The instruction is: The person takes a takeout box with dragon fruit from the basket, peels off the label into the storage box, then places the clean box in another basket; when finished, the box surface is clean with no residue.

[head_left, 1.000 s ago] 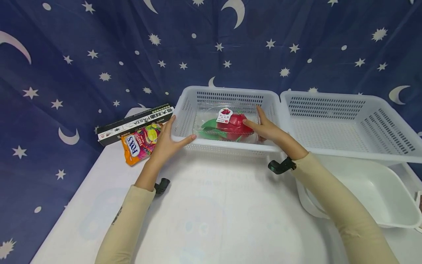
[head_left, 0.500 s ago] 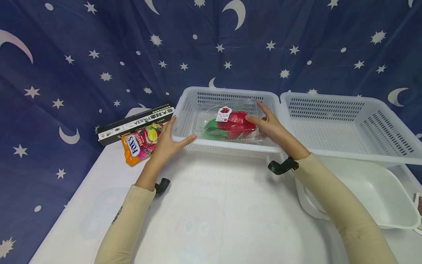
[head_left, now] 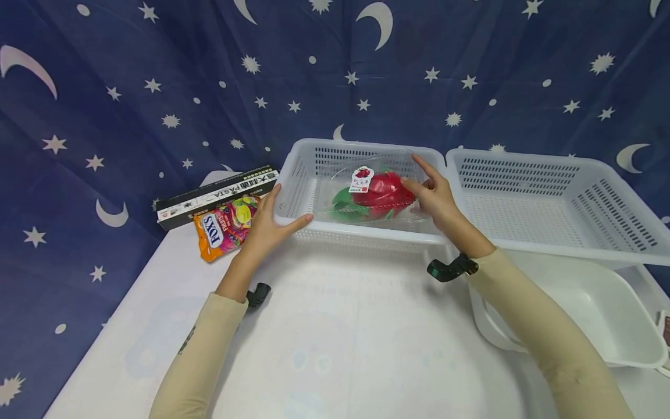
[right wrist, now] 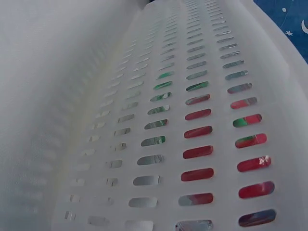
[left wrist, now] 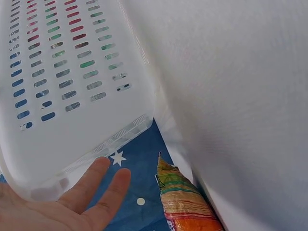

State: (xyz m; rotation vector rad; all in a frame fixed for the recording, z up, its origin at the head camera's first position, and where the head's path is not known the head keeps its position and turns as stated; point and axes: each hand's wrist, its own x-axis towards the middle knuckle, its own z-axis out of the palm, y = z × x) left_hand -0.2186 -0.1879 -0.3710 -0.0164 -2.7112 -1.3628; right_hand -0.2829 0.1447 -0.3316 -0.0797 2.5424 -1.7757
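A clear plastic clamshell box [head_left: 327, 203] with a red and green toy-like dragon fruit [head_left: 384, 192] and a white label lies in the left white basket [head_left: 361, 228]. My right hand [head_left: 438, 198] grips the box at its right end, thumb on top and index finger at the far corner. The box sits slightly tilted. My left hand [head_left: 264, 230] is at the basket's left front corner, thumb along the rim, fingers extended outside; they look straight and spread in the left wrist view. The right wrist view shows only the basket's slotted wall, with red and green behind it.
Left of the basket lie a black pasta box [head_left: 217, 198] and an orange FOX'S candy bag [head_left: 225, 227]. A second white basket [head_left: 523, 218] stands to the right, with a white basin [head_left: 586, 308] in front of it. A starry blue curtain [head_left: 314, 75] hangs behind.
My right hand has moved slightly right and up with the clamshell box, whose right end has risen a little. My left hand has stayed at the basket corner.
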